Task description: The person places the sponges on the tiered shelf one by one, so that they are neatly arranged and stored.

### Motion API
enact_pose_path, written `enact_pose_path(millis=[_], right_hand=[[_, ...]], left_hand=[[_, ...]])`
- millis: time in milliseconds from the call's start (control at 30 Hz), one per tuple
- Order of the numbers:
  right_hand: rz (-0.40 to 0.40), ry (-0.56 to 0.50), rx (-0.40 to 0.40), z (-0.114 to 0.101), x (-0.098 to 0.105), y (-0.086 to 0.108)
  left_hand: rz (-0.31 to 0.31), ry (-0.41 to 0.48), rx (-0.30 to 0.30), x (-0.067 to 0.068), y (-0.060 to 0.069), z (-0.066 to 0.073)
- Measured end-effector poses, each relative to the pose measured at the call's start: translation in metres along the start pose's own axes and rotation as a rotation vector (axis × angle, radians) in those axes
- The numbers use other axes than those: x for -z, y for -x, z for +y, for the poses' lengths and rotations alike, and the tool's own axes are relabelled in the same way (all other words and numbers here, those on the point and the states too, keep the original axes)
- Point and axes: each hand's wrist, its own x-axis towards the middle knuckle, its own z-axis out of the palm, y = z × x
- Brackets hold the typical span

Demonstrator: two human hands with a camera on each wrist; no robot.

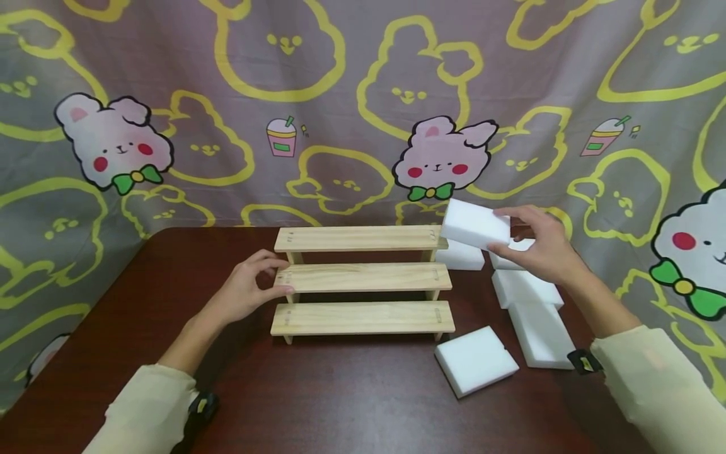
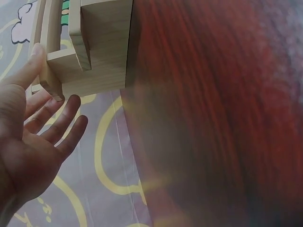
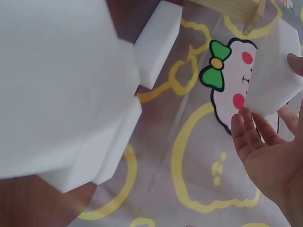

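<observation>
A three-tier wooden display shelf (image 1: 363,277) stands on the dark table. My left hand (image 1: 249,285) holds the left end of its middle board, thumb at the front edge and index finger toward the back. In the left wrist view the thumb of the left hand (image 2: 35,142) lies against the board end (image 2: 51,82), and the other fingers are spread below. Beside the top board's right end, my right hand (image 1: 535,243) grips a white foam block (image 1: 475,224) in the air, thumb on one side and fingers on the other. The right wrist view shows this foam block (image 3: 274,71) tilted.
Several white foam blocks lie right of the shelf, including a foam block (image 1: 541,334) in a cluster by my right forearm and a separate foam block (image 1: 478,360) nearer the front. A cartoon-printed curtain (image 1: 351,126) hangs behind the table (image 1: 340,397).
</observation>
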Motion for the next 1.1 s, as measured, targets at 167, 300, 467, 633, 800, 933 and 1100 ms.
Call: enact_pose_path(millis=[167,300,467,633,800,933,1100], right_hand=[[-0.018,-0.034,0.048,-0.006,-0.008,-0.004],[-0.017,-0.058,0.074,-0.010,-0.013,-0.008],[-0.033,-0.069,0.092,-0.015,-0.018,-0.013],[-0.068,-0.091,0.104,-0.022,-0.024,-0.018],[-0.078,-0.095,0.120,-0.030,-0.030,-0.022],[-0.081,-0.082,0.134,-0.033,-0.036,-0.025],[-0.096,-0.102,0.135,-0.037,-0.041,-0.027]], left_hand=[[-0.007,-0.003,0.013,0.000,0.001,0.000],[-0.017,-0.012,0.015,0.001,0.000,0.000],[-0.024,-0.018,0.018,0.002,0.000,0.001],[-0.028,-0.022,0.030,0.003,0.000,0.001],[-0.023,-0.010,0.037,0.003,-0.001,0.004],[-0.027,-0.007,0.049,0.003,-0.001,0.004],[-0.029,-0.010,0.042,0.004,-0.002,0.004]])
